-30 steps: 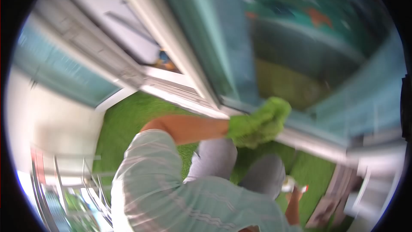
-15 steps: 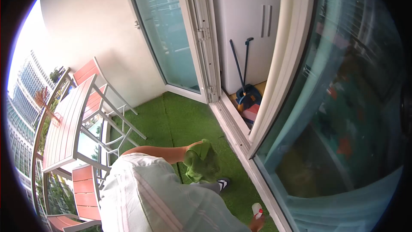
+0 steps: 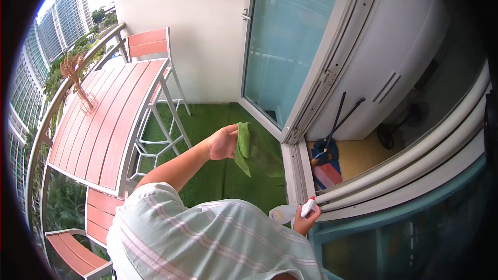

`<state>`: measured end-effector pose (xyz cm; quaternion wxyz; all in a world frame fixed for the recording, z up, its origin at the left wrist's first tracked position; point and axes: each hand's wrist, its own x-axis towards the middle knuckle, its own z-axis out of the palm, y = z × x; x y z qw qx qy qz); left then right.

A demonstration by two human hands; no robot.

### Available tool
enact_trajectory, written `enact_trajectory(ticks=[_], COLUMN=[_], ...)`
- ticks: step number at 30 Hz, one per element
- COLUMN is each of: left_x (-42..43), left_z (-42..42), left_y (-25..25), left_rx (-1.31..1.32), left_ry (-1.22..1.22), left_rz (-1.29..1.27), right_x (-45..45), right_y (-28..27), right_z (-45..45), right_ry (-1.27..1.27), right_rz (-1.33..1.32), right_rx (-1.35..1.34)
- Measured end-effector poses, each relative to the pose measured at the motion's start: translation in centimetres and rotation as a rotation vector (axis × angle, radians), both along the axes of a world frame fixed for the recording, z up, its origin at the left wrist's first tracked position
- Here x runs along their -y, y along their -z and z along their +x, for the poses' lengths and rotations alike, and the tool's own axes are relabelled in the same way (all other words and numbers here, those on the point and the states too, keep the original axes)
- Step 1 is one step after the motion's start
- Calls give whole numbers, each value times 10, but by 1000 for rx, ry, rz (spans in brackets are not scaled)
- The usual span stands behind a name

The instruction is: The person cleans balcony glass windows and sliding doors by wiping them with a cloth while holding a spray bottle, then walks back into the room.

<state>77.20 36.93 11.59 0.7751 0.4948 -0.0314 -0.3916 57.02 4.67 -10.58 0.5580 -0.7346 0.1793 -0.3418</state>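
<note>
My left hand (image 3: pixel 223 143) is closed on a green cloth (image 3: pixel 243 148), held out over the turf with its loose end hanging down. Low on the right, my right hand (image 3: pixel 305 222) grips a spray bottle (image 3: pixel 281 213) around its white and red spray head. The bottle's clear body tilts to the left, against my striped shirt (image 3: pixel 223 233). To the left of my left arm stands a slatted pink table (image 3: pixel 106 119) with a white frame, apart from the cloth.
Green turf (image 3: pixel 207 181) covers the balcony floor. Slatted chairs (image 3: pixel 148 44) stand around the table, which bears a wire vase of dried stalks (image 3: pixel 85 96). A glass door (image 3: pixel 295 41) stands open. Beyond the sill are a broom and dustpan (image 3: pixel 325 148) and a fan (image 3: pixel 399 127).
My view has swung left and up toward the table. My left hand, hidden behind the cloth before, now shows clearly. The spray bottle has come up into fuller view.
</note>
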Motion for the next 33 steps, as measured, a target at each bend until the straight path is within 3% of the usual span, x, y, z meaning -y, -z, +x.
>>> enact_trajectory(ticks=[3,5,7,8,11,15,18,21,23,24,27,29,31,33], left_x=[-54,-76,-97,-106,-116,-133,-135,-148,-140,-136,-142,-137,-146,-186], left_z=[44,66,90,101,116,155,189,236,271,283,326,351,376,409], left_y=[-23,-37,-29,-24,-36,-25,-22,-16,-20,-21,-40,-69,-88,-81], left_rx=[-10,-28,-21,-14,-85,-67,191,505,649,732,1409,1535,1369,962], left_ry=[-84,-86,-123,-139,-298,-414,-425,-132,-50,-189,-539,-984,-1399,-1457], left_rz=[-57,-197,-234,-249,-242,-95,321,814,1475,1505,1458,1442,1442,1052], right_x=[-38,-45,-46,-72,-68,-63,-57,-39,-21,-20,-16,-37,-63,-94], right_y=[-55,-75,-82,-129,-142,-201,-266,-317,-336,-345,-356,-376,-400,-434], right_z=[102,156,215,231,314,419,493,568,623,647,703,725,743,751], right_ry=[-62,-187,-271,-263,-212,-418,-341,-292,-264,-247,-132,-150,-205,-277], right_rz=[-113,20,48,254,116,340,236,143,106,100,116,154,190,132], right_rx=[154,-40,117,140,140,207,226,280,345,474,531,566,633,586])
